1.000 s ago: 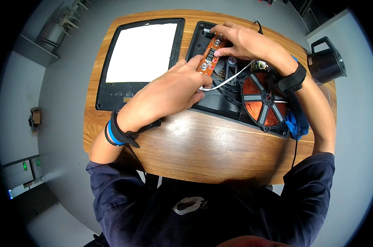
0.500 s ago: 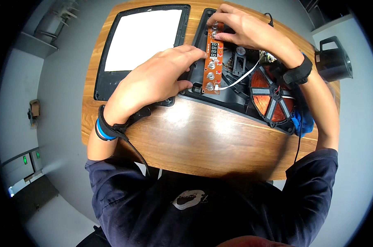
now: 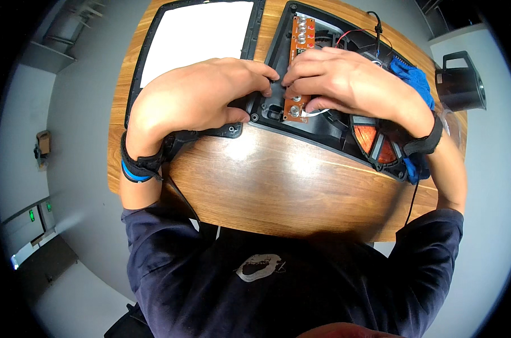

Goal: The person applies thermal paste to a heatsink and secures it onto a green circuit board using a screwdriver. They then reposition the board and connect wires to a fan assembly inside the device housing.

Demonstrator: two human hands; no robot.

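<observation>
Curled over the orange circuit board [image 3: 302, 40], the right hand [image 3: 345, 80] has shifted from the far edge of the black casing [image 3: 322, 141] toward the near one (whether it pinches, one cannot tell). The left hand [image 3: 196, 93], thumb and fingers apart, is at the casing's left rim. The board lies inside that rim, attention apparently now on its white cable [image 3: 316, 113].

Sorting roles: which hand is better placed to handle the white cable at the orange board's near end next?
Likely right: the right hand reaches over the orange board, thumb beside the white cable. The left hand is at the left edge of the black housing, farther away.
</observation>
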